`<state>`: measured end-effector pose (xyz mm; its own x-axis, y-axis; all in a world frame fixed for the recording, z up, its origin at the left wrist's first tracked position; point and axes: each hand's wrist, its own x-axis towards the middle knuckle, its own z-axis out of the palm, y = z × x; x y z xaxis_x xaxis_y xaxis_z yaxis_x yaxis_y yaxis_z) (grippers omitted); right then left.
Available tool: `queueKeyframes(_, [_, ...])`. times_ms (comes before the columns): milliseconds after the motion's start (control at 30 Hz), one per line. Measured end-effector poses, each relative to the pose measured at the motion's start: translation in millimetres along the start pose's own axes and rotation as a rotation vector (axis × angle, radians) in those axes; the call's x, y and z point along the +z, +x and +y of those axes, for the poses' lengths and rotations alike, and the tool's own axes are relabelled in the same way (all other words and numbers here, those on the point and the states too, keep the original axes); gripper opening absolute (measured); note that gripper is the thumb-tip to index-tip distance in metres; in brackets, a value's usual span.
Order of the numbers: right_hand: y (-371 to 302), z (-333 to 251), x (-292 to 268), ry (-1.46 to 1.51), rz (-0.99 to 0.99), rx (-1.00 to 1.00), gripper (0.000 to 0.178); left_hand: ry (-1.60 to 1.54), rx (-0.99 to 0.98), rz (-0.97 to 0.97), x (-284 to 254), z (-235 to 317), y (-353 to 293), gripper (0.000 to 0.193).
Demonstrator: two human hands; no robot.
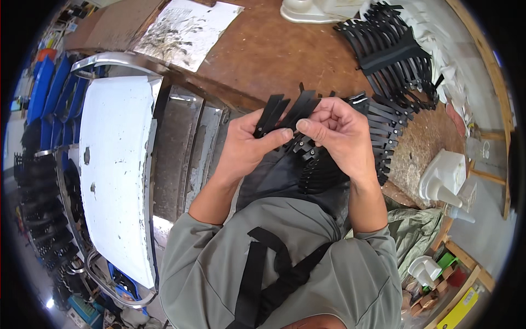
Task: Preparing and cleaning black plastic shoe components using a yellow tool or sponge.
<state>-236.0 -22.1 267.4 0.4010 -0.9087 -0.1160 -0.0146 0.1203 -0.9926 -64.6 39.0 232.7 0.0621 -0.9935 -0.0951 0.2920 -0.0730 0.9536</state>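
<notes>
Plainly, in the head view, both hands are raised in front of the body, close together, near the edge of a brown table (285, 52). Between them are flat black strips (302, 107), their ends pointing up and away from the person. The left hand (249, 137) is closed around some of these strips, its thumb laid across toward the right thumb. The right hand (342, 131) has thumb and fingers drawn together in a pinch at the strips' right side; the fingers curl behind, so their exact contact is hidden. Just under the hands hangs a dark cluster of small overlapping pieces (312, 172), over a black cloth (266, 178) on the lap; whether it joins the held strips, I cannot tell.

Beside the right hand, a row of black strips with small shiny studs (386, 129) fans out along a round worn surface (416, 148). Beyond it, a larger fringed black piece (397, 55) lies at the upper right. A spouted white container (441, 175) stands to the right. A stained white sheet (192, 30) lies on the table, and a long white panel (118, 175) fills the left.
</notes>
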Motion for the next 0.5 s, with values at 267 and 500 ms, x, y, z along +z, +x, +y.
queueKeyframes(267, [-10.9,-4.0,-31.8,0.214,0.001,-0.079,0.014,0.053,-0.053,-0.124,31.2,20.0,-4.4,0.030])
queueKeyframes(500, [-25.0,-0.3,-54.9,0.301,0.074,-0.097,0.012,0.084,-0.032,-0.033,63.9,25.2,-9.4,0.031])
